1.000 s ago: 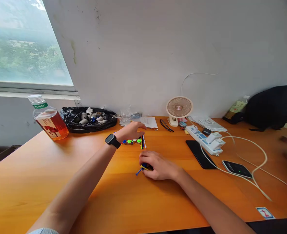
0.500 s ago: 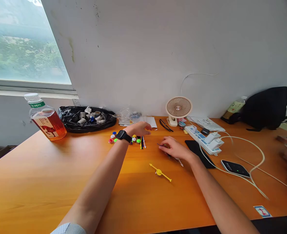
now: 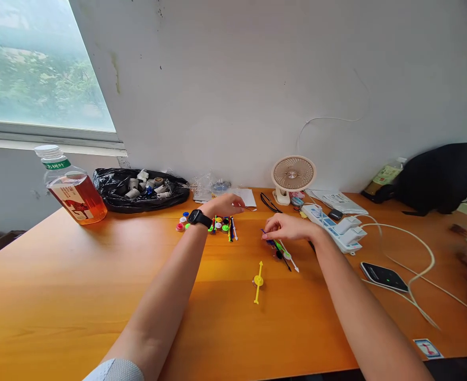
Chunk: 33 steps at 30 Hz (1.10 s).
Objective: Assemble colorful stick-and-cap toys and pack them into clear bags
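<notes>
The right hand (image 3: 291, 227) is pinching a blue spinner (image 3: 271, 242). Near-left of it, a yellow spinner (image 3: 258, 281) is pointing far (left hand (image 3: 225, 204): can't tell grip).

My one view looks from my head, forward and down; close above the table (image 3: 78, 296) across the lower frame; facing the wall (image 3: 225, 90) across the upper frame.
</notes>
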Each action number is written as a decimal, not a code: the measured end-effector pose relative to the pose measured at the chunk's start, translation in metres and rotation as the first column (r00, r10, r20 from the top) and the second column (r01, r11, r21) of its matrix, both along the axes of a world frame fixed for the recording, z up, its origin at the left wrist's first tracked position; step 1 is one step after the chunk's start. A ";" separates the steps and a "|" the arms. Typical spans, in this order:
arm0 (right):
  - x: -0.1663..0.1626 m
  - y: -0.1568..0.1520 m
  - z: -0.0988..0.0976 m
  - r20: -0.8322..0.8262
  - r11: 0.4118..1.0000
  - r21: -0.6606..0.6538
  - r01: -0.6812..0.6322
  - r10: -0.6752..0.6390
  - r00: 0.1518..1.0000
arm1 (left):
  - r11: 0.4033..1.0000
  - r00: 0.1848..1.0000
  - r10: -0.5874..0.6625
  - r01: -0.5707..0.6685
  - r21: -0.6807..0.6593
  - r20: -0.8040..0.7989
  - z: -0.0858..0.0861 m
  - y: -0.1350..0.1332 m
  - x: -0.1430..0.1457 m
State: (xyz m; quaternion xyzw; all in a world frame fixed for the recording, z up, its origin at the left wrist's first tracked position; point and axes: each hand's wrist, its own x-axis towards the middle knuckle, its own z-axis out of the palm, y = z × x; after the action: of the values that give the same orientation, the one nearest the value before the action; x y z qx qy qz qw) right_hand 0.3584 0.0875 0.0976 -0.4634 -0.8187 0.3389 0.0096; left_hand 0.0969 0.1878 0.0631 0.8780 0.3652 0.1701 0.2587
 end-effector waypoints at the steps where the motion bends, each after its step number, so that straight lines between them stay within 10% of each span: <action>1: 0.000 0.004 0.006 -0.006 0.999 -0.042 -0.023 0.022 1.000 | 1.000 1.000 -0.003 0.003 -0.003 0.003 0.000 0.000 0.001; 7: -0.009 0.035 0.011 -0.190 0.983 -0.096 0.159 -0.174 0.966 | 0.999 0.999 -0.044 0.045 -0.024 0.028 0.003 -0.004 0.008; 14: -0.044 0.066 -0.026 -0.564 0.852 -0.099 0.515 -0.474 0.676 | 0.979 0.907 0.015 0.073 -0.191 0.421 0.007 -0.017 0.023; 22: -0.051 0.062 -0.021 -0.664 0.831 -0.389 0.399 -0.553 0.503 | 0.999 0.879 -0.020 0.037 -0.026 0.476 -0.003 -0.010 0.014; 33: -0.048 0.060 -0.026 -0.693 0.916 -0.282 0.286 -0.401 0.599 | 1.000 0.887 -0.021 0.019 0.009 0.462 -0.008 -0.005 0.013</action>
State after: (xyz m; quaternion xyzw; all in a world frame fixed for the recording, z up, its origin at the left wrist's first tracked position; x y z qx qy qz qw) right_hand 0.3106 0.1476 0.0721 -0.4345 -0.6127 0.5456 0.3716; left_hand 0.1101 0.1823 0.0553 0.8165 0.2837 0.3723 0.3379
